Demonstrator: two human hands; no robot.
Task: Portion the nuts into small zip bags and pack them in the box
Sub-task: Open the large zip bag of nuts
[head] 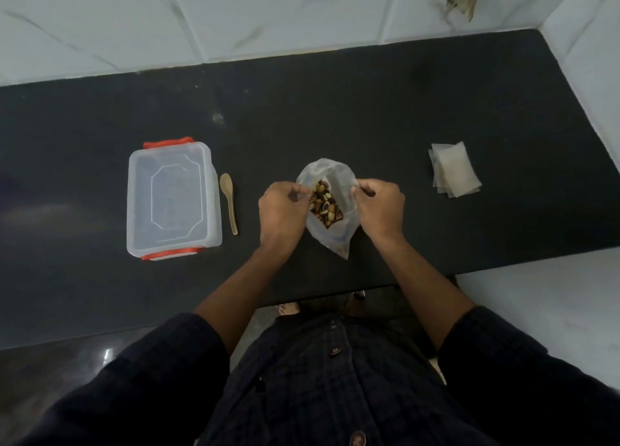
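A translucent plastic bag [330,172] of mixed nuts [324,204] stands on the black counter [335,110] in the middle. My left hand [281,211] pinches the left rim of the bag's mouth, and my right hand [380,207] pinches the right rim, holding it spread. A stack of small empty zip bags [454,170] lies flat to the right. The clear plastic box [172,199] with its lid on and red-orange clasps sits to the left. A small wooden spoon [228,202] lies beside the box's right side.
White tiled wall runs behind the counter and along its right end. The counter's front edge is close to my body, and dark floor shows below on the left.
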